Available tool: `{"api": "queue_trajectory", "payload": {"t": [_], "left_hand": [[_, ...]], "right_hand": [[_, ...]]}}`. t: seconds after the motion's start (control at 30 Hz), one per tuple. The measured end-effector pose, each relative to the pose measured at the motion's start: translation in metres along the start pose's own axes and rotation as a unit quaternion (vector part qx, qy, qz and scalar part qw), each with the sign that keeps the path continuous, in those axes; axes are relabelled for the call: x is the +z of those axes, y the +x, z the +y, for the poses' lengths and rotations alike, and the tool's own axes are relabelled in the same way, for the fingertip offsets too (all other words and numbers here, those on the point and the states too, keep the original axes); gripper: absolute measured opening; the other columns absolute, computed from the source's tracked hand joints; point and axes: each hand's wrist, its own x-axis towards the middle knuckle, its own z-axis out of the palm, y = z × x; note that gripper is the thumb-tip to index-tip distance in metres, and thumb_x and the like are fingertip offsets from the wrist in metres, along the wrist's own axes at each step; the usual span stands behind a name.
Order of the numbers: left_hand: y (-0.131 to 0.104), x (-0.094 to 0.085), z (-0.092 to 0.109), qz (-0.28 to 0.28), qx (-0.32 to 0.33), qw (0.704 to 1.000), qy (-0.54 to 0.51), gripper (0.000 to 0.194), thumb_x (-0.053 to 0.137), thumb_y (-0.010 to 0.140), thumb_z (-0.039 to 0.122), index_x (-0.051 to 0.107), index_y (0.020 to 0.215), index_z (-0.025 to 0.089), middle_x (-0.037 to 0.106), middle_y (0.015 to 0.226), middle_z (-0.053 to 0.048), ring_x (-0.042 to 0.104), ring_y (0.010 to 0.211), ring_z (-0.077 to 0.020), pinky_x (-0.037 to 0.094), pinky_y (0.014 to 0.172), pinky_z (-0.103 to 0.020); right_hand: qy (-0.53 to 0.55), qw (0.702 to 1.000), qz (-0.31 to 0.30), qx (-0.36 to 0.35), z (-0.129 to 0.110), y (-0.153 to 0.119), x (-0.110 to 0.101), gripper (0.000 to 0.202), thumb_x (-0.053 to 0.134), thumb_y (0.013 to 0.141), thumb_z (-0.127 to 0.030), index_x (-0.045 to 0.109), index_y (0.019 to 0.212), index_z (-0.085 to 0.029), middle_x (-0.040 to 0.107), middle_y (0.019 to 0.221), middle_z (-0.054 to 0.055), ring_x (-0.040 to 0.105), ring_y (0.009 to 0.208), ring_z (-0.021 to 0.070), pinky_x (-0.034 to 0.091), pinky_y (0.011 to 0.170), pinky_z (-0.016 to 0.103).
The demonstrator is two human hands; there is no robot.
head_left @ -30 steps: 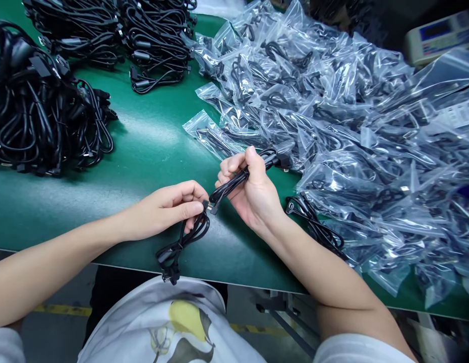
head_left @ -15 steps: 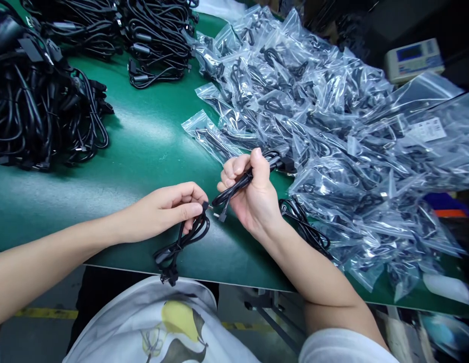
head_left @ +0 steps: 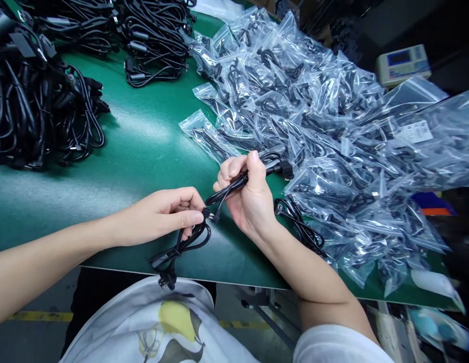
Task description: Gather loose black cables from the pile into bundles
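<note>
Between the thumb and fingers of my left hand (head_left: 177, 214) is the connector end of a coiled black cable (head_left: 181, 248); its loops and other plug hang down over the table's front edge. My right hand (head_left: 245, 194) is closed around another bundled black cable (head_left: 274, 164), whose thick end sticks out to the right past the thumb. A small connector (head_left: 215, 217) of this cable dangles below my right hand, close to the metal tip of the left connector. Whether the two tips touch, I cannot tell. A loose coiled cable (head_left: 300, 227) lies beside my right forearm.
Clear zip bags of black cables (head_left: 295, 101) form a large heap on the right of the green table (head_left: 143, 136). Unbagged cable bundles (head_left: 30, 111) are piled at the left, with more bundles (head_left: 155, 40) at the back. A device with a display (head_left: 403, 64) stands back right.
The small connector hanging from my right hand and the connector in my left hand have come closer together. Both hands keep their hold, and the view has shifted slightly.
</note>
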Motion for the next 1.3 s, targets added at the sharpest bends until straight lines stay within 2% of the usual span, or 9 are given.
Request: {"api": "queue_trajectory", "payload": {"t": [0.3,0.6,0.83,1.17,1.3], "left_hand": [[0.0017,0.0026,-0.0015,-0.004,0.007,1.000,-0.011,0.020,0.059,0.092,0.036,0.054,0.085,0.017,0.061,0.064,0.003,0.057,0.062,-0.0111,0.043,0.060,-0.023],[0.0020,0.0006,-0.0012,0.003,0.008,1.000,0.011,0.018,0.057,0.093,0.035,0.055,0.087,0.018,0.064,0.064,0.003,0.058,0.062,-0.0119,0.044,0.062,-0.024],[0.0030,0.0008,-0.0025,0.000,0.005,1.000,-0.019,0.020,0.059,0.093,0.036,0.056,0.088,0.017,0.064,0.066,0.002,0.060,0.063,-0.0122,0.047,0.062,-0.024],[0.0041,0.0022,-0.0051,0.001,0.005,0.999,-0.033,0.018,0.059,0.093,0.033,0.057,0.089,0.016,0.064,0.066,0.002,0.061,0.064,-0.0114,0.048,0.063,-0.023],[0.0045,0.0021,-0.0046,-0.003,0.004,1.000,-0.028,0.017,0.059,0.093,0.033,0.056,0.090,0.017,0.065,0.066,0.002,0.060,0.064,-0.0114,0.047,0.063,-0.023]], "right_hand": [[-0.016,1.000,0.014,0.010,0.0023,-0.0003,0.0014,0.057,0.059,0.084,-0.073,0.048,0.061,-0.021,0.044,0.066,-0.003,0.041,0.054,0.0093,0.044,0.052,0.023],[-0.033,0.999,0.039,-0.010,0.0051,-0.0023,0.0040,0.059,0.055,0.084,-0.076,0.046,0.062,-0.022,0.044,0.067,-0.002,0.042,0.055,0.0101,0.045,0.053,0.024],[-0.012,0.998,0.052,-0.024,0.0065,-0.0036,0.0042,0.057,0.057,0.084,-0.075,0.047,0.063,-0.022,0.045,0.067,-0.002,0.045,0.056,0.0105,0.047,0.054,0.024],[0.002,0.998,0.058,-0.015,0.0069,-0.0034,0.0038,0.056,0.057,0.084,-0.073,0.047,0.064,-0.022,0.046,0.067,-0.003,0.045,0.054,0.0097,0.045,0.052,0.024],[0.028,0.999,0.036,-0.023,0.0079,-0.0034,0.0021,0.054,0.060,0.085,-0.070,0.048,0.064,-0.022,0.044,0.066,-0.003,0.044,0.054,0.0095,0.045,0.053,0.024]]}}
